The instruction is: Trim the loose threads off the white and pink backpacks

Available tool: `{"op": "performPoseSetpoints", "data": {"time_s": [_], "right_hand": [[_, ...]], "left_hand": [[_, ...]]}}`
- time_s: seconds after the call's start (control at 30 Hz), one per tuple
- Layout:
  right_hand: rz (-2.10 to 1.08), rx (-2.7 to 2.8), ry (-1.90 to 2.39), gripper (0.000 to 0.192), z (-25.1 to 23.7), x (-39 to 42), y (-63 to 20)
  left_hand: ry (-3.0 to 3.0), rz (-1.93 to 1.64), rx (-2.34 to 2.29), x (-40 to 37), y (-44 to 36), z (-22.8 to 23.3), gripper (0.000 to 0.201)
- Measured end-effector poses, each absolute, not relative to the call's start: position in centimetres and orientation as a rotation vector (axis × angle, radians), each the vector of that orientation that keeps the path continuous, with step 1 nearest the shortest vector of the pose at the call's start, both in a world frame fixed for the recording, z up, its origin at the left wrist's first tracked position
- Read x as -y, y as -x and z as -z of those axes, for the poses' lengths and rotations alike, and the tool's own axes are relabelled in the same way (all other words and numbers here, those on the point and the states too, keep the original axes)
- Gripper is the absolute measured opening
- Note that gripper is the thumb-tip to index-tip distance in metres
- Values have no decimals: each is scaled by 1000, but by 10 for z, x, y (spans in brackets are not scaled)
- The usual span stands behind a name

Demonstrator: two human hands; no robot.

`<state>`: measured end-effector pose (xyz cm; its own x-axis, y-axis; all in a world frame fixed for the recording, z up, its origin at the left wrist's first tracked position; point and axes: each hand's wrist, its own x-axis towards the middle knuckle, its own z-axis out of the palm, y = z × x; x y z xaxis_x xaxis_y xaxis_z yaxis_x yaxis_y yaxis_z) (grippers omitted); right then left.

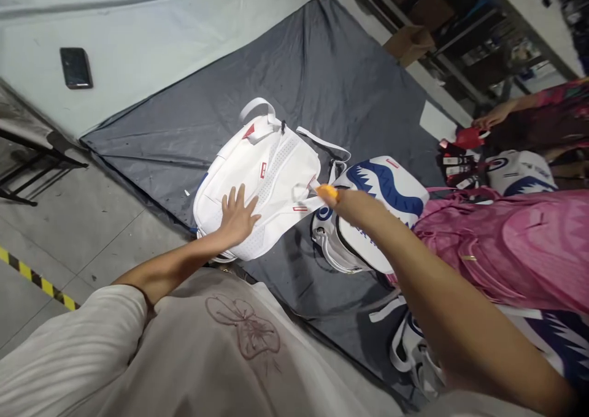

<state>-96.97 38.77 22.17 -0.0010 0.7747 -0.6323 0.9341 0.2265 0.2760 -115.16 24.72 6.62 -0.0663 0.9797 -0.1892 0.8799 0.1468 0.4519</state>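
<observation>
1. White bag [230,172]: lies on the dark cloth [294,67], its lower end at the cloth's near edge, by the wearer's shirt [197,343]. Floor [110,239] shows past that edge on the left.
2. Room: a broad stretch of cloth runs beyond the bag to a far corner; pale table [161,43] continues further out, bearing a dark device [76,67] well apart. The right side is tight: a printed bag [400,184] sits just beside the straps, with a pink bag [543,239] against it.
3. Left hand [239,216]: fingers spread, palm down on the lower part of the white bag.
4. Right hand [352,205]: at the strap side of the white bag, near a red mark. An orange item [327,191] shows at its fingertips, kind unclear. Fingers largely hidden; cannot tell whether they pinch the strap.
5. Obscured: right forearm [432,270] covers part of the printed bag; the pink bag is cut by the frame. A co-worker's hand [497,115] at a red item [469,137] is hard to make out, as is the shelving [460,30] behind.
6. Appearance, white bag: smooth white panels, perforated grey band, red tags, pale carry loop [257,105] standing up at the far end, loose strap [324,142] curving out over the cloth.
</observation>
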Motion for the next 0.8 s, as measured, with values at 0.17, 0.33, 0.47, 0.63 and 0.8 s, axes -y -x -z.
{"op": "performPoseSetpoints", "data": {"time_s": [0.17, 0.33, 0.47, 0.63, 0.8], "right_hand": [[424, -1746, -1512, 54, -225, -369, 947], [567, -1746, -1597, 51, -238, -350, 918], [431, -1854, -1932, 49, -243, -331, 883], [806, -1769, -1798, 51, -225, -291, 871], [576, -1910, -1866, 57, -208, -291, 884]], "left_hand": [[-1725, -341, -1583, -219, 1096, -77, 82], [-1441, -438, -1621, -220, 1080, -56, 64], [-1107, -620, -1603, -237, 1109, -42, 43], [-706, -686, -1532, -251, 1134, -28, 49], [-630, -763, -1571, -244, 1112, -29, 44]]}}
